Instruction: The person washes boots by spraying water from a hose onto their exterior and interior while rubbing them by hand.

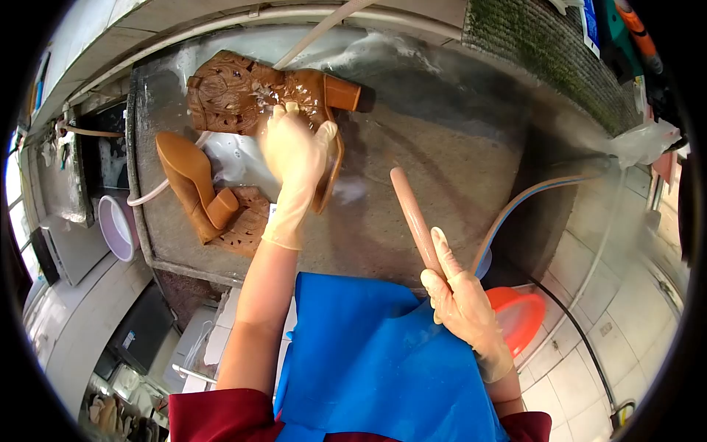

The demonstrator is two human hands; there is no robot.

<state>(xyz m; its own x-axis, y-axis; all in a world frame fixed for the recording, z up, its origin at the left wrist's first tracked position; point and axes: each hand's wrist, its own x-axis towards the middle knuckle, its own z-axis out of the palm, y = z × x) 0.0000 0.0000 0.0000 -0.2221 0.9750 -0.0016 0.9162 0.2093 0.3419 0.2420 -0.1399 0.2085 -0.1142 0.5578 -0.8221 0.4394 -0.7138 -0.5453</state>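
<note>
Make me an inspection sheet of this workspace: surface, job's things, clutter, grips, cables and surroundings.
Surface: grey slab, wet, whitish water toward the far side.
Job's things: upper boot and lower boot, brown, lying on the slab; pinkish tube, held.
Clutter: red basin and lilac basin, both off the slab.
Grips: left grip gloved, blurred, over the upper boot, closure unclear; right grip gloved, closed around the tube.
Cables: black cable near the red basin; striped hose beside the slab.
Surroundings: pale tiles; ribbed, partly green panel.

Cream gloves [296, 156], maroon sleeves [221, 416] and a blue apron [375, 361] are worn
</note>
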